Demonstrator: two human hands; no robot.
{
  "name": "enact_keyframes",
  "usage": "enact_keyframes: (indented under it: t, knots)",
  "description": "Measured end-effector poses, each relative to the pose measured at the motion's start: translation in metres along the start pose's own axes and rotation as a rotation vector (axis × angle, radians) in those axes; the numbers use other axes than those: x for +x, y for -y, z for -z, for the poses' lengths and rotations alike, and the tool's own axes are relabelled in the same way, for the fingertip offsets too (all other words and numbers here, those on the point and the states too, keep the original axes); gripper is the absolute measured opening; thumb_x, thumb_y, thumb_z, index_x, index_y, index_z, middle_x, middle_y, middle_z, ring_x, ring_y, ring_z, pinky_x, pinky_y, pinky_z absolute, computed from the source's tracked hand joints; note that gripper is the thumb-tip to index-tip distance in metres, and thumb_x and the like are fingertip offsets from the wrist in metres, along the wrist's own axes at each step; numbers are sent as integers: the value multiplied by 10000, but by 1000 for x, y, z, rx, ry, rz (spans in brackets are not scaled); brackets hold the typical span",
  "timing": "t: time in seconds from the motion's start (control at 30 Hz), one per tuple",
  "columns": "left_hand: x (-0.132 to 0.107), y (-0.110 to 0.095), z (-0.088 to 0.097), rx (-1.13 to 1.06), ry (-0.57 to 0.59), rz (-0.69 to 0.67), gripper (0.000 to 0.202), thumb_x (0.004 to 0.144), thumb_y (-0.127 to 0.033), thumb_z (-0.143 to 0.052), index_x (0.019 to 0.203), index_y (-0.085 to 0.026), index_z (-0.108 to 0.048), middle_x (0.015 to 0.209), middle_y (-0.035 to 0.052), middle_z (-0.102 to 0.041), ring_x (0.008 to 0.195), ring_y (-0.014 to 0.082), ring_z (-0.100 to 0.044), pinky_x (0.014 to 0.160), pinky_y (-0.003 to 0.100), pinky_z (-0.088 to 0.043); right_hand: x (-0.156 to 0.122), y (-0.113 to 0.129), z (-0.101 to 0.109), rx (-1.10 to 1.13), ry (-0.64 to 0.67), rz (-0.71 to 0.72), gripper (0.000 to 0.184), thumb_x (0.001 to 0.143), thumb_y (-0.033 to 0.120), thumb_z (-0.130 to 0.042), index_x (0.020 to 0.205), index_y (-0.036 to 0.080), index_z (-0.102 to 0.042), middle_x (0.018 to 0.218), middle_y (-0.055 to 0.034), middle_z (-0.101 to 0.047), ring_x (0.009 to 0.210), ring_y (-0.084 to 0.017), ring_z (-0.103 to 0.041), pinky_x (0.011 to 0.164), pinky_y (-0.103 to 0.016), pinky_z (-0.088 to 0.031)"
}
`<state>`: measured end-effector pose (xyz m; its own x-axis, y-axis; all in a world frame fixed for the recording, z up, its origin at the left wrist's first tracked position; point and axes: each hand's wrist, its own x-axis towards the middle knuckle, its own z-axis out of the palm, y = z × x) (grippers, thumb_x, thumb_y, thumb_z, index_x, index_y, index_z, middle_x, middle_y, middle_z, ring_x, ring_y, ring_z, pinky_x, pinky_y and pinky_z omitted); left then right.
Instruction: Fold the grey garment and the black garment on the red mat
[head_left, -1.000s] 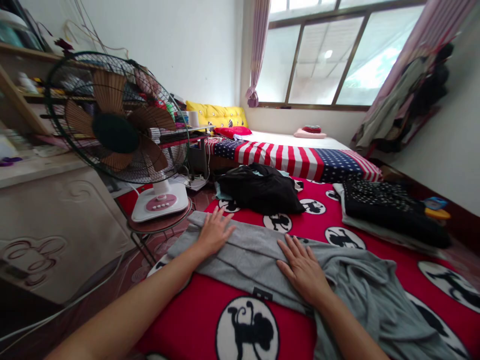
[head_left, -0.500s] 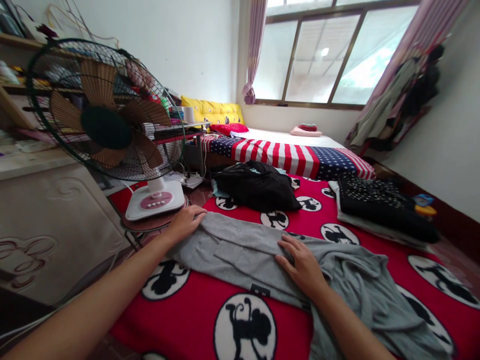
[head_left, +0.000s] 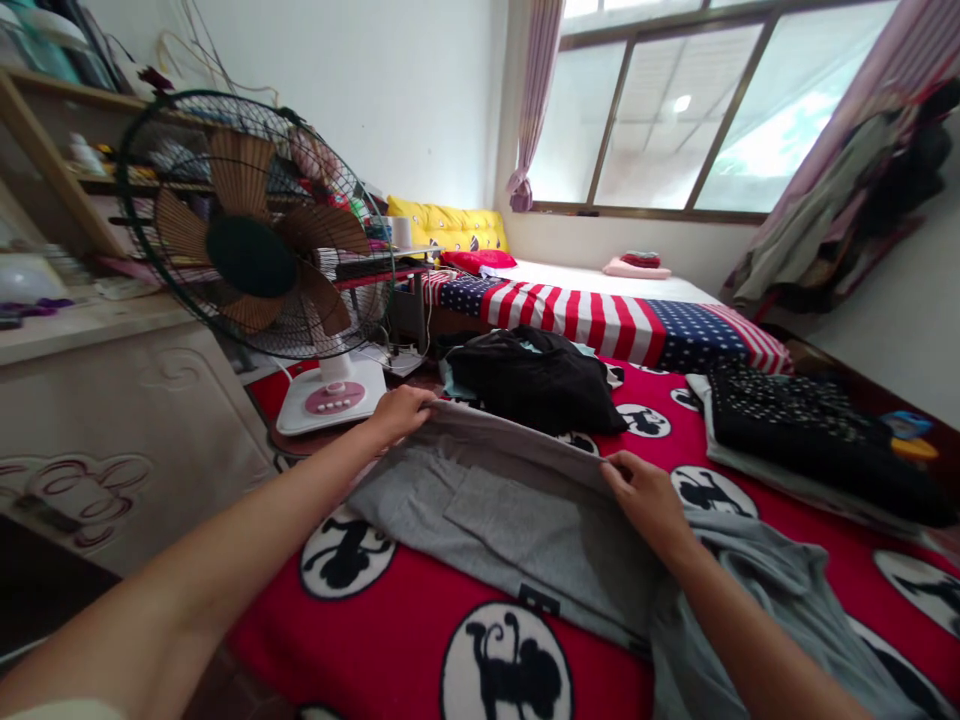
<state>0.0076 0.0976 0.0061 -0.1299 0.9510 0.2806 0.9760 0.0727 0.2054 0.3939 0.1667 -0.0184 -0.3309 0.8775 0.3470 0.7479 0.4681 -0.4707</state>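
A grey garment (head_left: 517, 510) of soft cloth, with a flap or pocket on it and a small dark label near its close edge, lies across a red blanket (head_left: 360, 640) printed with black cats in white circles. My left hand (head_left: 405, 412) pinches its far edge at the left end. Farther right along that same edge, my right hand (head_left: 646, 490) is closed on the cloth. Between the hands the edge is lifted off the blanket and pulled taut. The garment's loose right part lies crumpled beneath my right forearm.
Beyond the garment lies a heap of dark clothes (head_left: 536, 375). A stack of folded clothes (head_left: 810, 430) sits at the right. On the left a large fan (head_left: 251, 255) stands on a stool, close to my left arm. Behind is a bed with a stars-and-stripes cover (head_left: 577, 315).
Both hands were resting flat on the garment; now they grip its far edge and have raised it. The view has turned slightly left.
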Motion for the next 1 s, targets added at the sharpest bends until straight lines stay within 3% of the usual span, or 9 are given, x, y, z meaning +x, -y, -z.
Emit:
enact_keyframes:
  t: [0.17,0.3,0.43,0.57,0.67,0.77,0.87,1.0]
  knots:
    - [10,-10,9,-24,-104,-33,267,850,-307,-521,1022,-261,-719,1039,21,-731,967,216,-650,786,281,-466,7,-1,12,97,-116,2,352,802,469,-454,742,197,-668,644,-43,-665,581,-187,-589,582,-287,-404]
    - [-13,-9,22,-85,-134,-186,267,859,-275,-512,1040,-230,-703,1073,30,-714,993,209,-632,841,292,-462,-14,-3,19,143,-110,36,297,823,439,-485,775,212,-670,668,-28,-674,586,-177,-593,608,-282,-445]
    - [-51,-3,33,-101,-23,-328,285,893,-243,-465,1069,-199,-685,1054,59,-692,1011,205,-607,898,309,-446,-41,-12,20,158,-41,161,242,861,399,-504,876,220,-666,821,-42,-704,748,-199,-646,721,-304,-493]
    - [-84,5,30,-6,226,-426,343,777,-106,-493,986,-246,-726,1063,52,-681,1018,220,-597,936,334,-428,-65,-14,19,92,241,369,176,884,302,-500,869,246,-666,1005,-47,-688,934,-201,-639,834,-323,-499]
    - [-94,1,24,25,226,-384,345,683,-89,-528,887,-266,-743,1067,26,-684,997,223,-612,934,334,-440,-75,-12,17,33,292,422,154,879,267,-517,915,257,-666,1097,-47,-656,1005,-201,-614,875,-334,-493]
    - [-90,-10,18,-54,76,-254,261,781,-175,-507,902,-240,-729,1067,27,-684,992,201,-619,944,313,-447,-79,-13,14,25,182,387,167,873,317,-551,980,254,-662,1137,-56,-642,1029,-214,-609,897,-357,-490]
    - [-73,-14,6,-128,-29,-124,298,860,-300,-482,1033,-199,-703,1094,69,-673,1020,214,-612,945,325,-458,-75,-16,11,53,92,329,207,902,362,-506,934,241,-671,1103,-64,-655,998,-217,-628,885,-359,-496]
    - [-45,0,-12,-138,30,-12,403,866,-394,-474,1109,-153,-687,1117,124,-680,1048,257,-616,961,375,-456,-62,-17,12,86,-12,244,236,911,338,-461,896,220,-665,1030,-80,-671,950,-221,-644,851,-355,-506]
